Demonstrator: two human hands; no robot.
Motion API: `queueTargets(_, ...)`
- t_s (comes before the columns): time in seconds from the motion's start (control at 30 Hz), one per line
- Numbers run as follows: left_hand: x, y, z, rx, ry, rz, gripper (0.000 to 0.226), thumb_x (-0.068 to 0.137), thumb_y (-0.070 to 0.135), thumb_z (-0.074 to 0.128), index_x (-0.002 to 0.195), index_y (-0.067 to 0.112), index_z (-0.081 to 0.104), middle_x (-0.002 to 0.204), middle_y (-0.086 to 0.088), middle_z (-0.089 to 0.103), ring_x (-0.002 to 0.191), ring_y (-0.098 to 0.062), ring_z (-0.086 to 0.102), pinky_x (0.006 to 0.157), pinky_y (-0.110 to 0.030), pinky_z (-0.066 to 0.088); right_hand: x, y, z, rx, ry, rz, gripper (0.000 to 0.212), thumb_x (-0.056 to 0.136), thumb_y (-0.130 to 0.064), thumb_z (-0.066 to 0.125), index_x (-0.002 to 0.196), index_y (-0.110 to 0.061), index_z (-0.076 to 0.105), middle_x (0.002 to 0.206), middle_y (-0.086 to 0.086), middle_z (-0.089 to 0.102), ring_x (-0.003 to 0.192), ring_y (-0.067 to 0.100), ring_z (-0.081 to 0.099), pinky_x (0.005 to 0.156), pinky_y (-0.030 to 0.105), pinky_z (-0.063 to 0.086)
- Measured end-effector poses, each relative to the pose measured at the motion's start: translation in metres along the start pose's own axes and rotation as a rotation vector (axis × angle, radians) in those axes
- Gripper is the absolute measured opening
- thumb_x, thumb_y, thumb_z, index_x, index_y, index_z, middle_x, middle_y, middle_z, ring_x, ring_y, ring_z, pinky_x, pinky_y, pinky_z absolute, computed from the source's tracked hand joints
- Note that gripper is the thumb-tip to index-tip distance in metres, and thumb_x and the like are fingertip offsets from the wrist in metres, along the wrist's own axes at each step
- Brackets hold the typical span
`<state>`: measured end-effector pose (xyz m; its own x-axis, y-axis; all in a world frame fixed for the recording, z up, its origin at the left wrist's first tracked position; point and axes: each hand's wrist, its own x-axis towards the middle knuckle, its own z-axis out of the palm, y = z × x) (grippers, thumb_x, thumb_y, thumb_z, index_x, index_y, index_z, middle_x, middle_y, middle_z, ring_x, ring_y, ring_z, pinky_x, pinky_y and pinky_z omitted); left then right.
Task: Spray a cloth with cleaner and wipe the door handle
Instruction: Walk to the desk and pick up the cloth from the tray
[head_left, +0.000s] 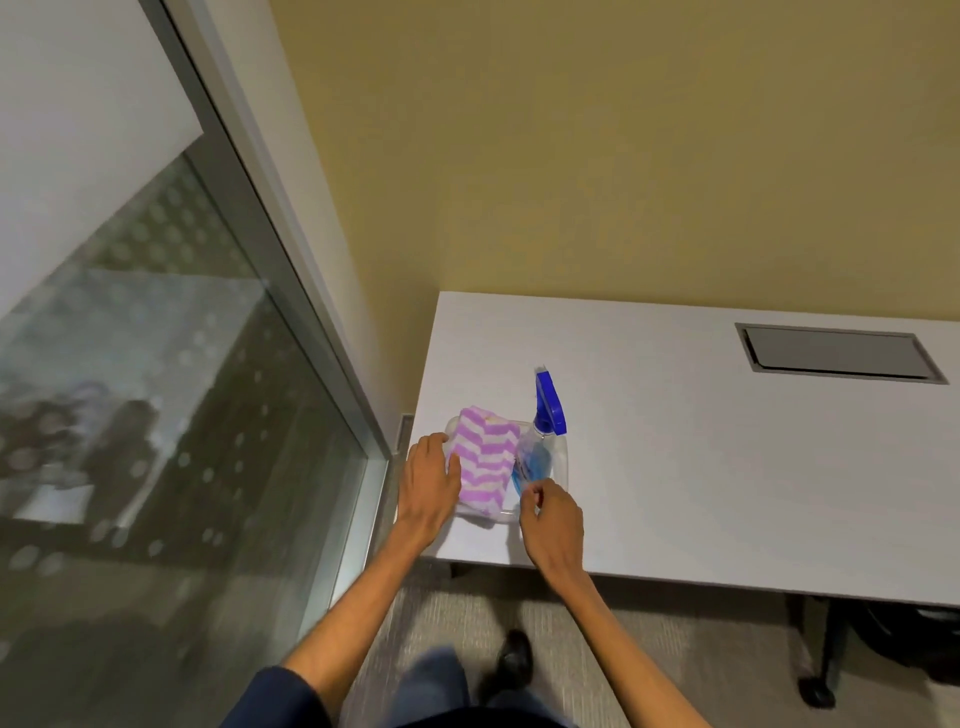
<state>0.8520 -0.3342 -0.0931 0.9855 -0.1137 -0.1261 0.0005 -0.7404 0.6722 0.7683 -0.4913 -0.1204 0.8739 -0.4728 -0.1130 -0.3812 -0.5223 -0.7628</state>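
Observation:
A purple-and-white striped cloth (485, 460) lies folded in a clear plastic tray (563, 457) at the near left corner of the white table (701, 467). A clear spray bottle with a blue trigger head (545, 410) lies in the tray to the right of the cloth. My left hand (428, 480) rests on the cloth's left edge, thumb on top. My right hand (550, 512) hovers at the tray's near right corner, fingers curled near the bottle's base; whether it grips anything is unclear. No door handle is in view.
A glass wall with a grey metal frame (311, 322) runs along the left. A yellow wall stands behind the table. A grey cable hatch (836, 353) sits in the tabletop at the right. A wheeled chair base (821, 691) shows under the table.

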Motion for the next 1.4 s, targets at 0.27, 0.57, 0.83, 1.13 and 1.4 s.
queueTargets(0.27, 0.023, -0.006, 0.007, -0.059, -0.154, -0.016, 0.043, 0.103, 0.029, 0.048, 0.14, 0.006, 0.045, 0.142, -0.015, 0.054, 0.128, -0.029, 0.054, 0.11, -0.039, 0.046, 0.014, -0.035, 0.027, -0.127, -0.141, 0.072, 0.039, 0.102, -0.042, 0.038, 0.119, -0.012, 0.058, 0.121, 0.007, 0.066, 0.113, 0.021, 0.061, 0.106, 0.036, 0.044)
queueTargets(0.57, 0.052, -0.005, 0.021, 0.176, -0.203, -0.029, 0.044, 0.105, 0.033, 0.041, 0.143, 0.01, 0.042, 0.146, -0.013, 0.044, 0.134, -0.026, 0.041, 0.112, -0.038, 0.041, 0.031, -0.049, 0.06, -0.248, -0.202, 0.266, 0.043, 0.104, -0.039, 0.031, 0.138, -0.016, 0.043, 0.139, 0.006, 0.055, 0.13, 0.027, 0.049, 0.11, 0.039, 0.03)
queueTargets(0.83, 0.067, -0.005, 0.036, 0.221, -0.277, -0.151, 0.05, 0.103, 0.041, 0.044, 0.141, 0.009, 0.044, 0.149, -0.016, 0.034, 0.141, -0.031, 0.034, 0.119, -0.046, 0.034, 0.045, -0.049, 0.067, 0.098, -0.199, 0.479, 0.048, 0.101, -0.036, 0.047, 0.141, -0.013, 0.038, 0.142, 0.01, 0.052, 0.131, 0.03, 0.05, 0.108, 0.039, 0.04)
queueTargets(1.13, 0.074, -0.012, 0.017, -0.097, -0.189, -0.173, 0.044, 0.099, 0.039, 0.055, 0.128, 0.006, 0.055, 0.134, -0.017, 0.051, 0.127, -0.03, 0.049, 0.11, -0.047, 0.045, 0.043, -0.069, 0.049, 0.352, -0.155, 0.463, 0.059, 0.095, -0.031, 0.061, 0.144, -0.012, 0.035, 0.144, 0.01, 0.049, 0.132, 0.029, 0.049, 0.11, 0.043, 0.044)
queueTargets(1.4, 0.06, 0.009, -0.045, -1.179, -0.295, -0.353, 0.042, 0.087, 0.041, 0.063, 0.122, 0.017, 0.062, 0.111, -0.006, 0.076, 0.101, -0.026, 0.074, 0.071, -0.032, 0.062, 0.033, -0.118, 0.016, 0.527, -0.151, 0.319, 0.048, 0.092, -0.031, 0.065, 0.133, -0.022, 0.042, 0.127, 0.001, 0.056, 0.117, 0.019, 0.058, 0.094, 0.035, 0.056)
